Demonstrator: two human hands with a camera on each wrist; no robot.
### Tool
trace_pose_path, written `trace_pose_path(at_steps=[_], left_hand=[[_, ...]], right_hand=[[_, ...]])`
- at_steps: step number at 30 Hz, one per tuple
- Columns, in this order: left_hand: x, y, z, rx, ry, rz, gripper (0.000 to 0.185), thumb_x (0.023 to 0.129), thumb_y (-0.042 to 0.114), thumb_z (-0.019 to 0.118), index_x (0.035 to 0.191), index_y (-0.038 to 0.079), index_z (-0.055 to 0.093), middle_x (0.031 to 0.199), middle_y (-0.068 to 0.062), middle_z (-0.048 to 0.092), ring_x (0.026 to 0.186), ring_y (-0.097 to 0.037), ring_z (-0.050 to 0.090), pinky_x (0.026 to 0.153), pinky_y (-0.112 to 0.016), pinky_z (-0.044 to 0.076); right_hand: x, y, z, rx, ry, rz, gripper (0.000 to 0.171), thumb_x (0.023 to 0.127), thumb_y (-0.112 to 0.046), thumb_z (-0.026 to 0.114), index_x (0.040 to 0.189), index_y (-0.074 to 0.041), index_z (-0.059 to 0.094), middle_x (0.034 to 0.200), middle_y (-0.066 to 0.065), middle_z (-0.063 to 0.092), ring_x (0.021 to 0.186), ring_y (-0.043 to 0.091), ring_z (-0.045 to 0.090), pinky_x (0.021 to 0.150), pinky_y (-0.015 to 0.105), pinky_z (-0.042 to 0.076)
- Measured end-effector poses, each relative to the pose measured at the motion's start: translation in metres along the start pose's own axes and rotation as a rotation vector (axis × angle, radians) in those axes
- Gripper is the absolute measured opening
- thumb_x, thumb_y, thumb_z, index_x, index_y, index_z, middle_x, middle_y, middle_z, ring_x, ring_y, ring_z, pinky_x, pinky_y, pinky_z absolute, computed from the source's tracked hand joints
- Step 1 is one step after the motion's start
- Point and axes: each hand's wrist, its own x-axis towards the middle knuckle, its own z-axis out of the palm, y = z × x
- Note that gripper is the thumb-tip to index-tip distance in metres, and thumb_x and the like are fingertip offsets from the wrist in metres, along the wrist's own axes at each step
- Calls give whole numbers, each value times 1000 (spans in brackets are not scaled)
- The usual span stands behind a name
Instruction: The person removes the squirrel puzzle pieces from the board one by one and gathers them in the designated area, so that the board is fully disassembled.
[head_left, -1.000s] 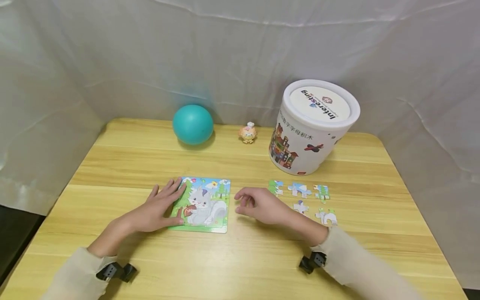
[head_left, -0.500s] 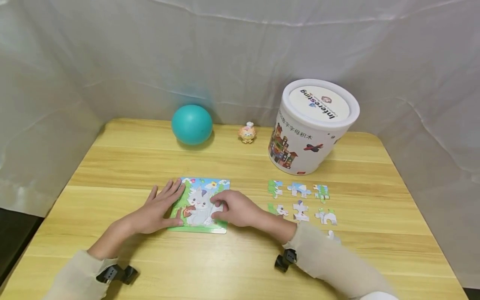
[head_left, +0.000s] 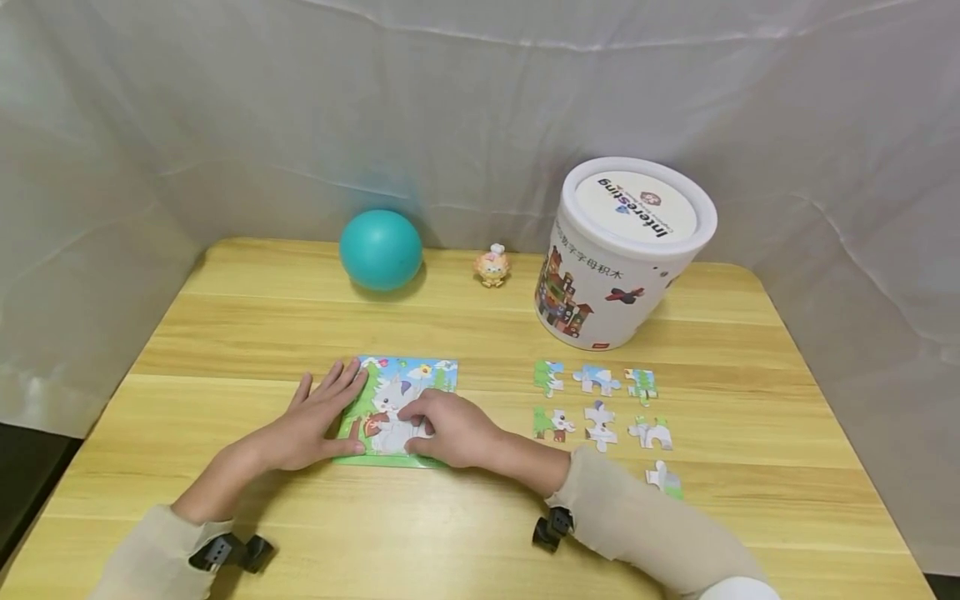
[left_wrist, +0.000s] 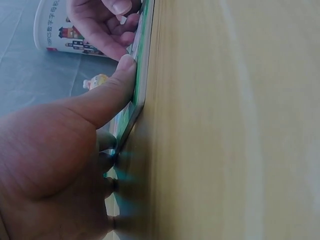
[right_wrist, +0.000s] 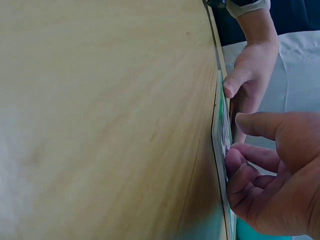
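Note:
A square jigsaw board [head_left: 387,402] with a squirrel picture lies flat on the table. My left hand [head_left: 311,425] rests on its left side, fingers spread, with the thumb on the front edge. Over the right part of the picture, my right hand [head_left: 456,429] bends its fingers down onto the surface, thumb toward the front. In the right wrist view, the thumb of this hand [right_wrist: 280,185] stands apart from the curled fingers. Whether a piece is between them cannot be told. Loose puzzle pieces [head_left: 600,425] lie in rows to the right.
A teal ball [head_left: 381,250] sits at the back left. Beside it stands a small chick figurine [head_left: 492,266]. A large white lidded tub [head_left: 622,258] is at the back right, behind the loose pieces. Grey cloth [head_left: 465,108] hangs around the table [head_left: 420,533].
My right hand has come leftward from beside the board onto the picture, uncovering more loose pieces on the right. The left hand has stayed on the board's left side.

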Motion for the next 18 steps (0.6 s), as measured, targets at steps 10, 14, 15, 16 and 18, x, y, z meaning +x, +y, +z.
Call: trace_pose_path(at_steps=[10, 14, 15, 16, 18], left_hand=[[0, -2, 2, -4, 2, -2, 100, 92, 44, 73, 161, -3, 18, 168, -24, 2, 153, -48, -3, 113, -71, -11], [0, -2, 2, -5, 2, 0, 100, 92, 44, 73, 161, -3, 18, 168, -24, 3, 153, -48, -3, 113, -71, -11], [0, -2, 2, -5, 2, 0, 100, 92, 44, 73, 161, -3, 17, 168, -24, 3, 153, -48, -3, 113, -71, -11], [0, -2, 2, -6, 2, 0, 100, 92, 44, 73, 161, -3, 17, 168, -24, 2, 153, -48, -3, 113, -71, -12], [0, -2, 1, -6, 1, -2, 100, 92, 44, 73, 161, -3, 17, 168, -24, 2, 153, -48, -4, 113, -70, -12]], right_hand=[[3, 1, 6, -18, 35, 1, 43, 93, -20, 78, 132, -5, 68, 92, -5, 58, 71, 5, 47, 66, 18, 42], [4, 1, 8, -26, 48, -3, 39, 93, -20, 78, 129, -7, 70, 93, -4, 59, 72, 5, 47, 67, 19, 42], [4, 1, 8, -29, 52, -5, 38, 93, -20, 77, 128, -8, 71, 94, -5, 60, 73, 5, 48, 68, 18, 42], [4, 1, 8, -29, 55, -7, 36, 93, -20, 77, 126, -9, 72, 94, -5, 61, 75, 5, 48, 68, 18, 43], [4, 1, 8, -29, 59, -9, 32, 93, -20, 77, 123, -11, 74, 96, -5, 62, 77, 4, 50, 69, 18, 43]])
